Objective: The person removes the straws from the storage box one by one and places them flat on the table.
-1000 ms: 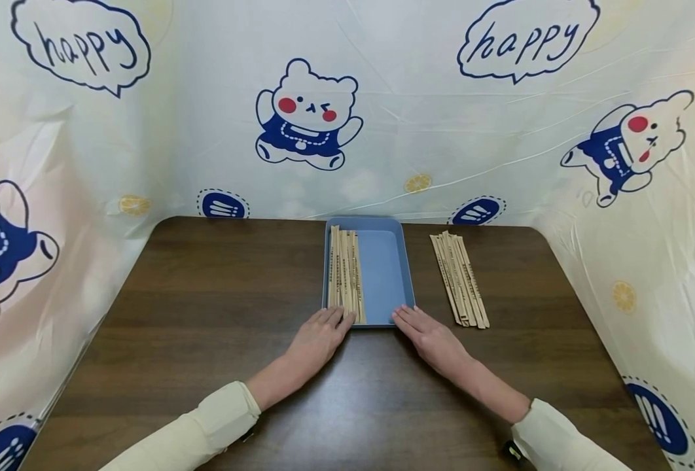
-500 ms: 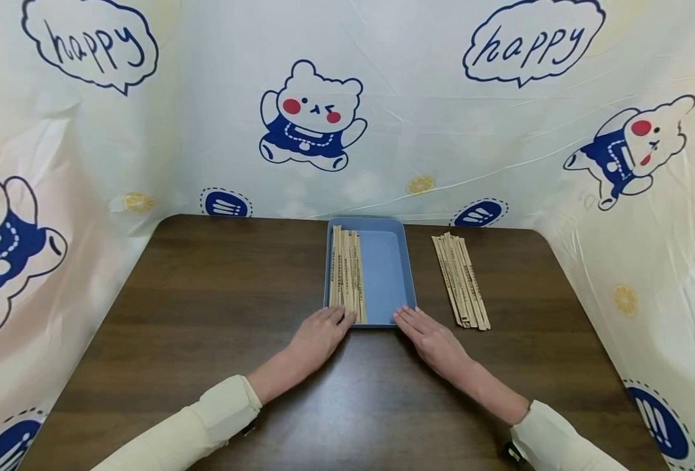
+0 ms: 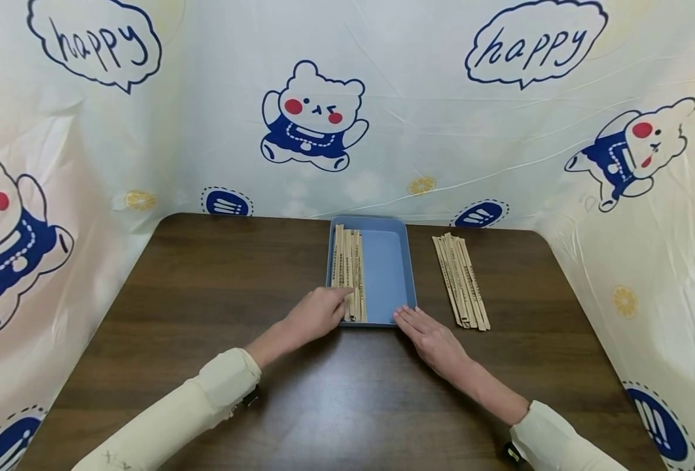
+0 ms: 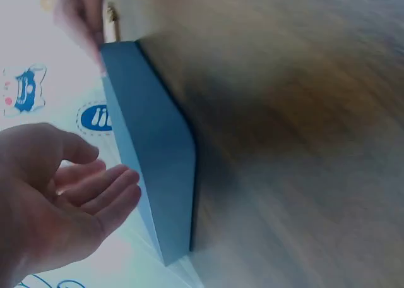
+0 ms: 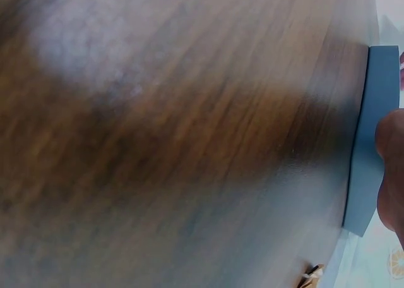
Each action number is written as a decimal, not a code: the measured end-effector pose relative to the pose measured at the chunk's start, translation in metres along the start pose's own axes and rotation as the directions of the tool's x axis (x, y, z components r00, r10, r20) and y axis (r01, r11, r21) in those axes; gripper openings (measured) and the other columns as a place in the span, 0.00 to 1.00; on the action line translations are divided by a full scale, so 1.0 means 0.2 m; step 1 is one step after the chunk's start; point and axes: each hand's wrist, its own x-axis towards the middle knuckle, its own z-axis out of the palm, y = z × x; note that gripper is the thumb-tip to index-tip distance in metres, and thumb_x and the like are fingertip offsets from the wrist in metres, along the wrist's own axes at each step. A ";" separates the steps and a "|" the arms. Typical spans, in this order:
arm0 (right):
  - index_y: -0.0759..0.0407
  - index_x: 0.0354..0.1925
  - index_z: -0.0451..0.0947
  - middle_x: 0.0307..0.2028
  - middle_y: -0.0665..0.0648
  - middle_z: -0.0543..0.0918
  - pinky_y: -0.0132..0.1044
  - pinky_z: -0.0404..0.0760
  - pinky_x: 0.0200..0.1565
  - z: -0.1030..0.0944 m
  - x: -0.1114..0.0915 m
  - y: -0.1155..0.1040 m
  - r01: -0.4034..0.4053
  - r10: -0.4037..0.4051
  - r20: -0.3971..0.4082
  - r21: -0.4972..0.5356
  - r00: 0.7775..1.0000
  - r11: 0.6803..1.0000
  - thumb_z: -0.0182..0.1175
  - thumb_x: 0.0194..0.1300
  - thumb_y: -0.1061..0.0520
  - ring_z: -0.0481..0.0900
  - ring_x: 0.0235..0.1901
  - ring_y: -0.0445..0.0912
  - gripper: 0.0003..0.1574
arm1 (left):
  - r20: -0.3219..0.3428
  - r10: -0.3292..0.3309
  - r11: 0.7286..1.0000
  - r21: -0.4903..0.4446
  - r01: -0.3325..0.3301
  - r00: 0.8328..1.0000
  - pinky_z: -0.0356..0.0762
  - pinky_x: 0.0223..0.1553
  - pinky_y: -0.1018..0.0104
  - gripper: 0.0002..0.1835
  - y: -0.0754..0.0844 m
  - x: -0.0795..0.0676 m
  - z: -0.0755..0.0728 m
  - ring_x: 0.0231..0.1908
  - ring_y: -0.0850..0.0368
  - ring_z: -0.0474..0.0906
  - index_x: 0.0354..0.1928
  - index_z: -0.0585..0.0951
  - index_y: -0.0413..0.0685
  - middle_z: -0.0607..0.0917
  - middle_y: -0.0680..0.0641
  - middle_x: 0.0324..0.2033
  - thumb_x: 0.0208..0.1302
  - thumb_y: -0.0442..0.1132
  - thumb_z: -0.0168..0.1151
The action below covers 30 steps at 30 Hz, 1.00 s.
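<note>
A shallow blue tray lies at the far middle of the table. Along its left half runs a bundle of slim sticks in brown printed paper wrappers. My left hand is over the tray's front left corner, its fingers reaching across the near end of these sticks. In the left wrist view that hand's fingers are loosely bent above the tray rim, with nothing between them and the thumb. My right hand rests straight fingers on the front right corner; its thumb side lies along the tray's front wall in the right wrist view.
Right of the tray, a second bundle of similar paper-wrapped sticks lies on the brown wooden table. A pale curtain printed with bears hangs right behind the table's far edge and along both sides.
My left hand has lifted from the tray's front left corner and shifted slightly inward over the stick bundle. The right hand stays at its corner, and the sticks lie as before.
</note>
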 end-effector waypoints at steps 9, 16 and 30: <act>0.73 0.59 0.77 0.56 0.68 0.81 0.52 0.76 0.59 0.00 0.00 0.00 0.001 0.000 0.015 -0.009 1.000 1.000 0.28 0.84 0.59 0.79 0.57 0.58 0.31 | -0.011 -0.236 0.931 -0.288 0.223 0.972 0.79 0.32 0.64 0.19 -0.01 0.15 -0.04 0.20 0.57 0.77 0.60 0.78 0.31 0.87 0.41 0.42 0.70 0.32 0.59; 0.72 0.59 0.77 0.56 0.67 0.81 0.51 0.75 0.60 0.01 -0.01 0.00 -0.009 0.009 0.039 -0.002 0.999 1.000 0.28 0.84 0.58 0.78 0.58 0.58 0.32 | 0.022 -0.333 0.892 -0.317 0.323 0.943 0.79 0.35 0.63 0.22 -0.02 0.26 -0.04 0.21 0.58 0.78 0.60 0.78 0.30 0.88 0.43 0.33 0.67 0.35 0.61; 0.72 0.59 0.77 0.56 0.67 0.81 0.51 0.75 0.60 -0.01 -0.01 0.00 -0.006 0.006 0.039 -0.005 0.999 1.000 0.28 0.84 0.58 0.78 0.58 0.57 0.32 | -0.029 -0.364 0.869 -0.371 0.328 0.931 0.47 0.21 0.65 0.26 -0.07 0.40 0.01 0.15 0.60 0.43 0.14 0.54 0.52 0.51 0.54 0.12 0.64 0.29 0.56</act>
